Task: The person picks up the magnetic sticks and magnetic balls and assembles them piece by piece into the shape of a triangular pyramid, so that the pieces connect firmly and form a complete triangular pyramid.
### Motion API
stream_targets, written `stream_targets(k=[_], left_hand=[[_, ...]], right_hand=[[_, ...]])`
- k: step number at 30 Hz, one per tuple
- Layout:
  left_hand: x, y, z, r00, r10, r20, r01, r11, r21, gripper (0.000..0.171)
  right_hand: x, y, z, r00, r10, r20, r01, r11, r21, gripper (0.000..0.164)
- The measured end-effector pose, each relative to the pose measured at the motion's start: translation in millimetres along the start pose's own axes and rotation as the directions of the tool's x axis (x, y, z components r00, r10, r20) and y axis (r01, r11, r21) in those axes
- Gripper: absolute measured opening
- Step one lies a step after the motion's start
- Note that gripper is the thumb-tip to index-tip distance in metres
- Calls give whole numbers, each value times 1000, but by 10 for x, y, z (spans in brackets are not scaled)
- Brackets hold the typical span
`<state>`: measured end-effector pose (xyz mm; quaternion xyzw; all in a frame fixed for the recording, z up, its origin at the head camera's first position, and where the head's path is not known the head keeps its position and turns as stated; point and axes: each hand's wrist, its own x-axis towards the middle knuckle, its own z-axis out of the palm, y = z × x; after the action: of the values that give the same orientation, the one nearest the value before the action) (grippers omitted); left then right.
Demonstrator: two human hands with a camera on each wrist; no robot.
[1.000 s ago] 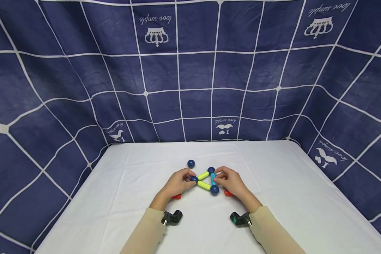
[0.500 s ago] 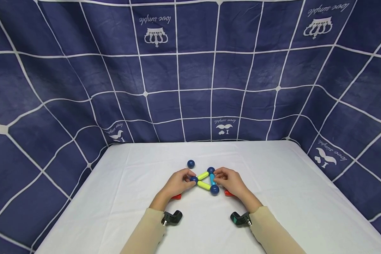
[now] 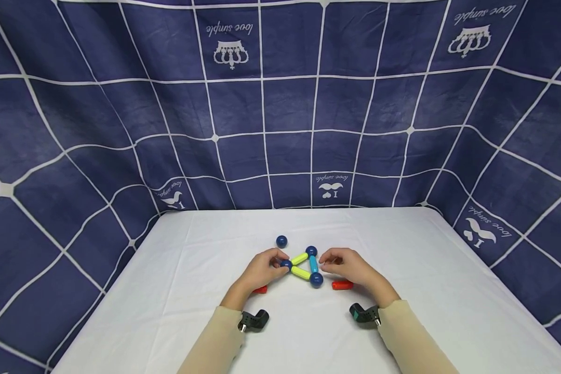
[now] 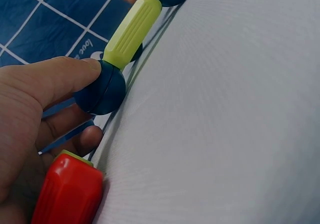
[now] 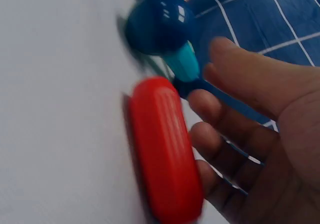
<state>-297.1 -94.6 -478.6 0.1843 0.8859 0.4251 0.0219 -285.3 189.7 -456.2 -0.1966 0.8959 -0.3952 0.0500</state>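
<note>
A triangle of magnetic rods and balls lies mid-table in the head view. Two yellow-green rods (image 3: 301, 273) meet at the left corner ball (image 3: 285, 264), and a light-blue rod (image 3: 314, 264) joins the far ball (image 3: 311, 251) and near ball (image 3: 316, 279). My left hand (image 3: 261, 269) pinches the left corner ball between thumb and fingers, as its wrist view confirms. Just right of the light-blue rod, my right hand (image 3: 350, 266) holds nothing, its fingers loosely bent and apart from the triangle. Beside those fingers lies a red rod (image 5: 165, 149).
Behind the triangle sits a loose dark-blue ball (image 3: 281, 241). Another red rod (image 4: 70, 191) lies beneath my left hand, with a yellow-green end showing beside it. White cloth covers the table (image 3: 205, 249), and a dark-blue gridded curtain (image 3: 285, 104) surrounds its back and sides.
My right hand has released the light-blue rod and drawn away to the right, uncovering more of the red rod. The left hand stays on its ball.
</note>
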Motion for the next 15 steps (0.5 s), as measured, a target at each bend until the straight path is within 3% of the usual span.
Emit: stream_targets(k=[7,15], left_hand=[[13,-5,-1,1000,17,-12,-16,1000,19,26],[7,-2,-11,1000,19,-7,-18,999,29,31]], right_hand=[[-101,19,-210,977,-25,213,30,999,-23,21],[-134,37,-229,953,-34,301,57,996,-70,20]])
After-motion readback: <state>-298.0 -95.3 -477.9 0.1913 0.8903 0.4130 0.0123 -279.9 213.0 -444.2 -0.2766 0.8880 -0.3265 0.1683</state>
